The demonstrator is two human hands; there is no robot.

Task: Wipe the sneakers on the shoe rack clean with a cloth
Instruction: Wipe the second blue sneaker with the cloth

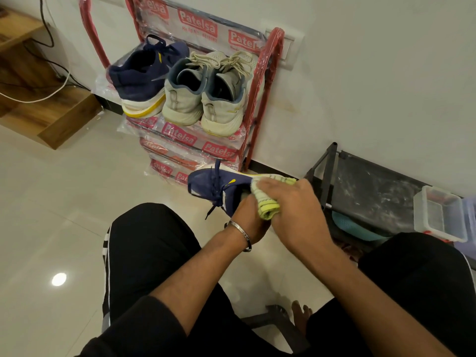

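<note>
One navy sneaker (219,188) off rack, held low near the knees; left hand (248,217) gripping heel end, right hand (288,199) pressing bunched cloth (268,206) on sidewall. Light, soft upper, stiff sole — best held by heel. Three sneakers left on shoe rack (260,104)

sneakers: 2 navy (141,78) (219,188), 2 pale grey (183,92) (226,99) | cloths: 1 (268,202) at 3 o'clock from the centre | racks: 1 red (268,81), 1 black (332,173) | plastic tubs: counted 1 (438,215)

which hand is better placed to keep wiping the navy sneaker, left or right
Right. The right hand already presses the yellow cloth against the navy sneaker near its heel and sole. The left hand is under the cloth, gripping the sneaker to steady it, so it looks better kept as support.
</note>
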